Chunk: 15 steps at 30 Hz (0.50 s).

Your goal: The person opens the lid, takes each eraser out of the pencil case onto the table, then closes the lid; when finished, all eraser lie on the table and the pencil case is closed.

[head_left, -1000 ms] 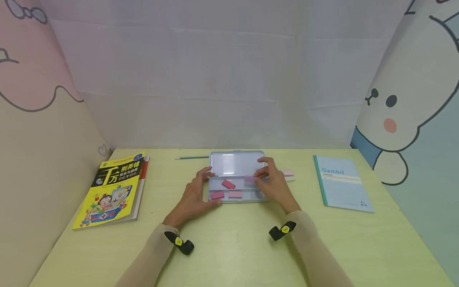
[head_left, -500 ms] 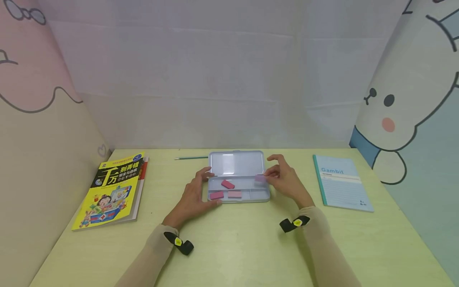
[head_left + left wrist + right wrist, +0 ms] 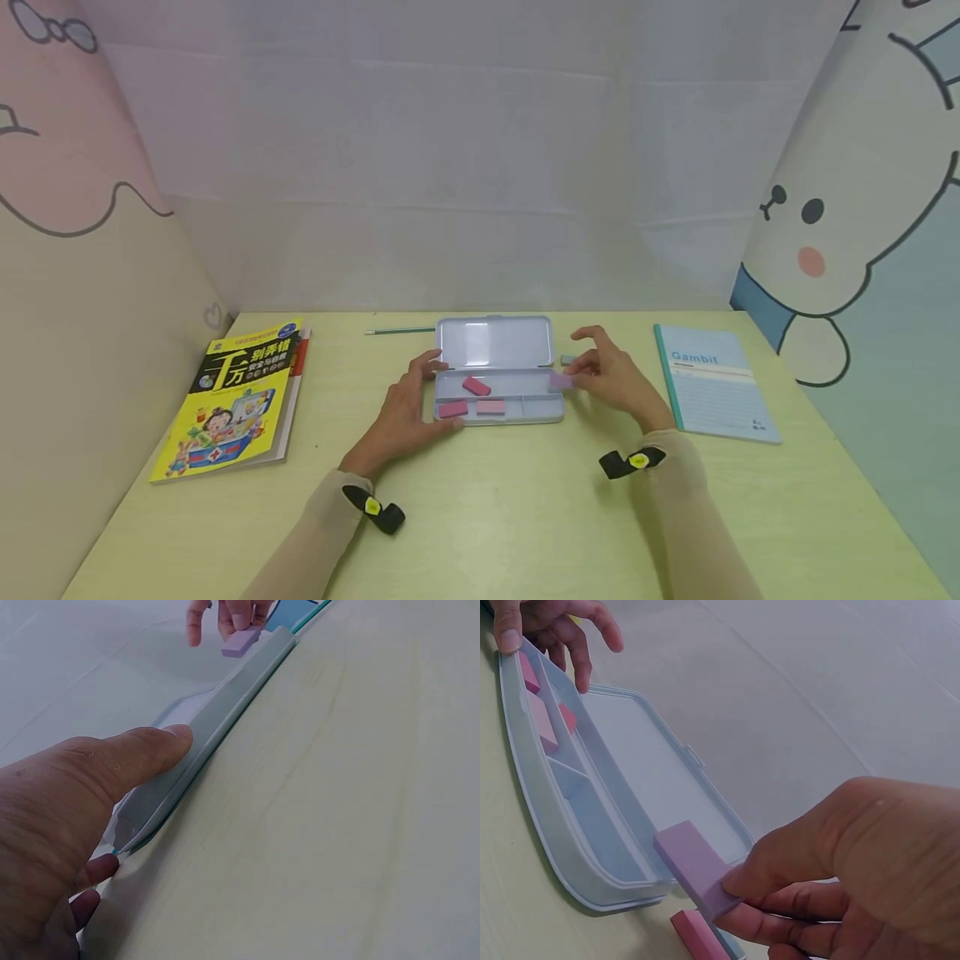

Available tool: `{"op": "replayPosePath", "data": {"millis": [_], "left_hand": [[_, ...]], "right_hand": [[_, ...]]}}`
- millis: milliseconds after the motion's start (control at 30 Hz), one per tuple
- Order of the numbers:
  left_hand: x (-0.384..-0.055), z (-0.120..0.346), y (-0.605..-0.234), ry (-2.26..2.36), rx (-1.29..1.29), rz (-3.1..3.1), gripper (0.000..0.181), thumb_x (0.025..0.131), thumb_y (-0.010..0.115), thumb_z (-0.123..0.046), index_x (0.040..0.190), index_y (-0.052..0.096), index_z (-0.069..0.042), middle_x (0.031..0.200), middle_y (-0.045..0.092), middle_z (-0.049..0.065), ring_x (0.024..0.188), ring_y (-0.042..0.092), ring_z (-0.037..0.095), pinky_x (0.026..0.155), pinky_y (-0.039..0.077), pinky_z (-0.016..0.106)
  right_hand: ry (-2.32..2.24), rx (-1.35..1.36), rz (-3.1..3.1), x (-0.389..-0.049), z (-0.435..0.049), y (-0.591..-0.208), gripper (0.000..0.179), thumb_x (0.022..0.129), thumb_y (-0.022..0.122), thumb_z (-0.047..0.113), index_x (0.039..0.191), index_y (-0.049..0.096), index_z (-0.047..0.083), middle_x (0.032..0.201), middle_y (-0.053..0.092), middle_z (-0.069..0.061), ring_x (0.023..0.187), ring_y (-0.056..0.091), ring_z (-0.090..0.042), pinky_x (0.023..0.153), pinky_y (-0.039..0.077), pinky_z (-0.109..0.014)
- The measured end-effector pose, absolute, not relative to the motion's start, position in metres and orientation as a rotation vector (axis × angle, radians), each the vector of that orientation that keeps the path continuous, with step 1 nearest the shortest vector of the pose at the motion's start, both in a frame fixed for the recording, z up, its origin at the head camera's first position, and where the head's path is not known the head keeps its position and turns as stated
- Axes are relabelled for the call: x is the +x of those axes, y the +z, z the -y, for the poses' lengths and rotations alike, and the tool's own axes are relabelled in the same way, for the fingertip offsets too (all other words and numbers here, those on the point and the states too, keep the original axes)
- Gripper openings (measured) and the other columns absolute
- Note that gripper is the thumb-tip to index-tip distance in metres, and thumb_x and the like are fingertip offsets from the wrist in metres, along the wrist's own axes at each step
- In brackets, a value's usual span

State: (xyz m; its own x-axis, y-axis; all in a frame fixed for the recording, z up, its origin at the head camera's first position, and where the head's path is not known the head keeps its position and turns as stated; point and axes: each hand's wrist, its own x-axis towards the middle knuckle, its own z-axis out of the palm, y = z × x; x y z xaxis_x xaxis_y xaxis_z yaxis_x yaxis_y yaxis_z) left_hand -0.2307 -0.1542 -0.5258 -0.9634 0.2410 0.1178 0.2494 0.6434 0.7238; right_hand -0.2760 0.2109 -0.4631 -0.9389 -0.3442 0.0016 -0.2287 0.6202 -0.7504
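Note:
An open pale-blue pencil case (image 3: 542,407) lies mid-table, its lid (image 3: 517,340) folded back. My left hand (image 3: 405,414) holds its left end, with the thumb along the front wall and fingers toward the back. My right hand (image 3: 617,377) pinches a light-purple eraser (image 3: 690,859) between thumb and fingers, just above the case's right end. Inside, a dark-pink eraser (image 3: 477,386) lies slanted in the long back compartment. Another pink eraser (image 3: 452,408) and a paler pink eraser (image 3: 491,407) share the front left compartment.
Beside the case's right end lies a pink eraser (image 3: 699,935), mostly hidden by my right hand in the head view. A green pencil (image 3: 401,331) lies behind, to the left. Yellow-covered books (image 3: 232,400) are at left, a blue notebook (image 3: 716,383) at right.
My right hand has moved right with the purple eraser, from over the case's inside to its right end. My left hand stays in place on the case.

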Motion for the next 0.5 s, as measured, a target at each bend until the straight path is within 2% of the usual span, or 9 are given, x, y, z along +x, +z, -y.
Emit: {"op": "replayPosePath", "data": {"millis": [233, 500], "left_hand": [[-0.231, 0.155, -0.527, -1.263, -0.43, 2.83, 0.108, 0.084, 0.089, -0.046, 0.167, 0.022, -0.031, 0.159, 0.052, -0.004, 0.149, 0.049, 0.03, 0.126, 0.03, 0.065], [-0.232, 0.155, -0.529, -1.26, -0.421, 2.841, 0.109, 0.084, 0.089, -0.045, 0.167, 0.02, -0.034, 0.16, 0.052, -0.005, 0.15, 0.048, 0.029, 0.127, 0.03, 0.065]], "right_hand": [[-1.188, -0.452, -2.658, -0.277, -0.22, -0.461, 0.063, 0.098, 0.071, 0.009, 0.151, 0.037, 0.007, 0.113, 0.079, -0.014, 0.11, 0.073, -0.031, 0.096, 0.053, -0.041], [-1.137, -0.452, -2.671, -0.278, -0.23, -0.462, 0.061, 0.097, 0.068, 0.004, 0.15, 0.039, 0.005, 0.115, 0.078, -0.019, 0.112, 0.073, -0.036, 0.096, 0.054, -0.045]]}}
